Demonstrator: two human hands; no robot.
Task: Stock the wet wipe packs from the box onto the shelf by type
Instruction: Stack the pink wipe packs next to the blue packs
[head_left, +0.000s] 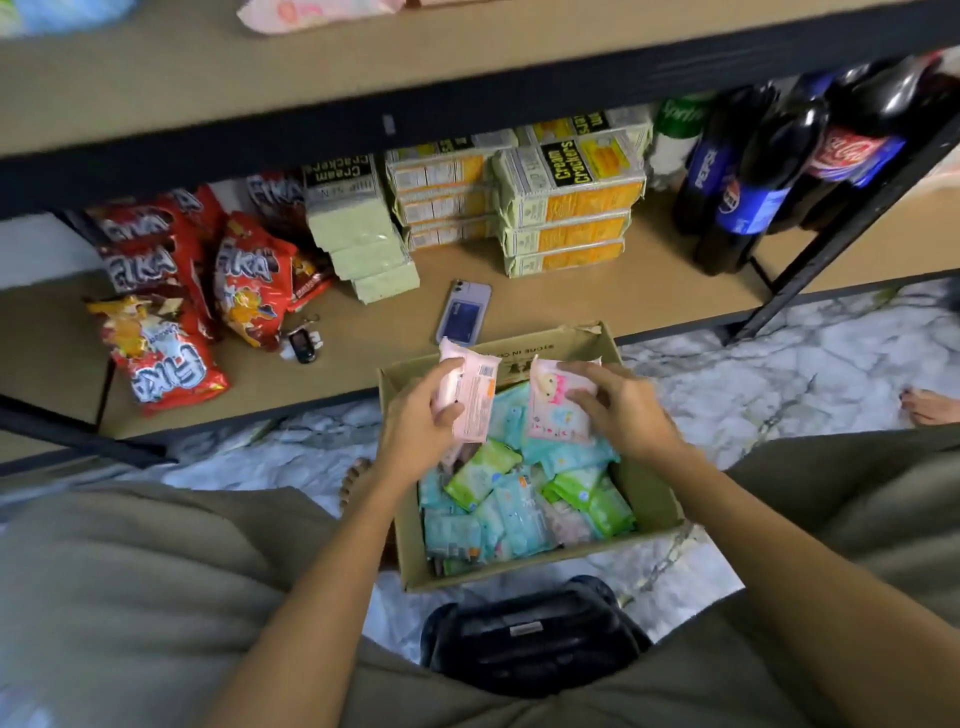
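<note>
An open cardboard box (649, 499) stands on the floor between my knees, filled with several blue, green and pink wet wipe packs (498, 499). My left hand (415, 421) grips a pink pack (470, 389) over the box's far left corner, its printed back facing me. My right hand (618, 410) holds another pink pack (556, 410) with a cartoon print, just above the blue packs at the far side of the box. The low wooden shelf (519, 301) lies right behind the box.
On the low shelf sit red snack bags (166, 332), stacked cream cracker packs (566, 208), dark soda bottles (753, 187), a phone (464, 312) and a key fob (302, 345). An upper shelf board (363, 67) juts overhead. A black pouch (530, 634) lies on my lap. Another person's foot (930, 405) is at right.
</note>
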